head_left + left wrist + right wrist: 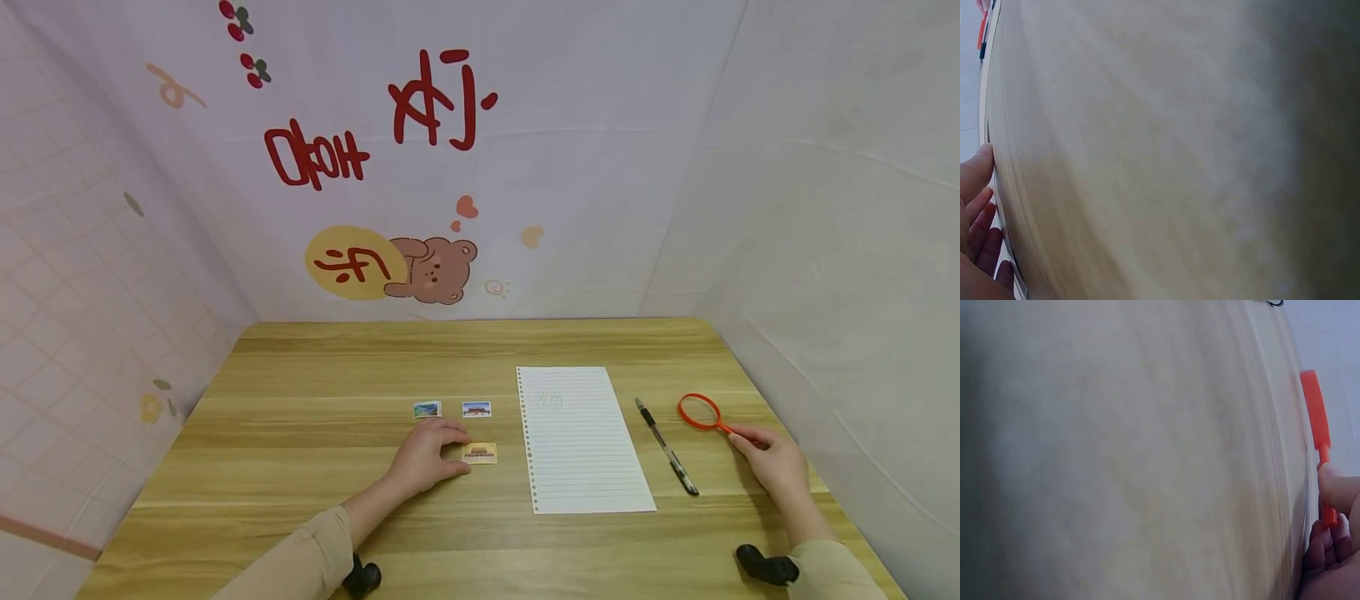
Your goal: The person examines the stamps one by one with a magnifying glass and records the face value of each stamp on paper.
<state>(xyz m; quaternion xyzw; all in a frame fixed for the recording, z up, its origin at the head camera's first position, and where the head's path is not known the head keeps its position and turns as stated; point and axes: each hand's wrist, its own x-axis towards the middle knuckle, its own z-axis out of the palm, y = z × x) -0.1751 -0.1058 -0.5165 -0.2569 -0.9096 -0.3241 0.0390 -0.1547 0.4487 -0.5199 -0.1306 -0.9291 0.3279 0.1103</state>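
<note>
In the head view my right hand (772, 462) pinches the handle of a red-rimmed magnifying glass (717, 425) at the right side of the table. The right wrist view shows the red handle (1330, 515) between thumb and fingers, with the rim seen edge-on. My left hand (426, 457) rests on the table, thumb and fingers spread apart at the left edge of a yellow stamp (479, 453) with a building on it. Just above that hand lies a green and blue landscape stamp (427, 409). A third stamp (476, 409), picturing a red building, lies to its right.
A lined sheet of paper (588, 450) with faint writing near its top lies right of the stamps. Between the sheet and the magnifying glass is a black-capped pen (667, 450). Printed white cloth (585, 208) stands behind the wooden table (337, 358) and along both sides.
</note>
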